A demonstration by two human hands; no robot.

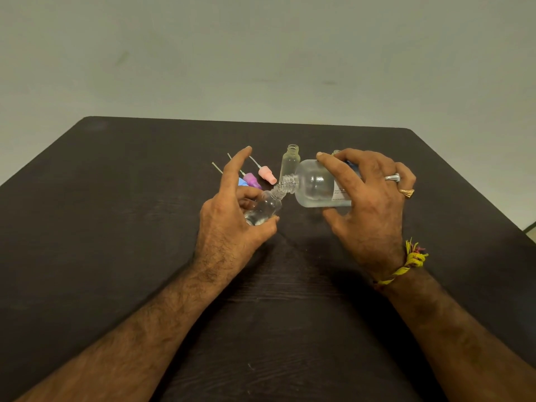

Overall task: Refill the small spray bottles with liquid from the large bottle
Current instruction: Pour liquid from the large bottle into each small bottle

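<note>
Gripping the large clear bottle in the right hand, fingers curled over its top and thumb underneath, tipping it on its side with the open threaded neck pointing left and liquid pooling along the lower wall inside. Meeting that neck with the mouth of a small clear spray bottle, tilted up toward it so the two threaded openings are touching or all but touching. Holding this small bottle in the left hand, thumb and curled lower fingers pinching its body while the index finger is sticking straight up, free of it; a little clear liquid is lying in its lower end. Showing two rings on the right hand's fingers and a yellow thread band around the right wrist. Standing upright just behind the joined necks, a second small bottle, uncapped and looking empty. Lying flat on the dark wooden table to the left of it, three spray tops with thin dip tubes: a pink spray head, a purple spray head and a blue spray head, the last mostly hidden behind the left hand. Peeking out behind the right hand's fingers, a bit of another bottle neck, too hidden to make out further.
</note>
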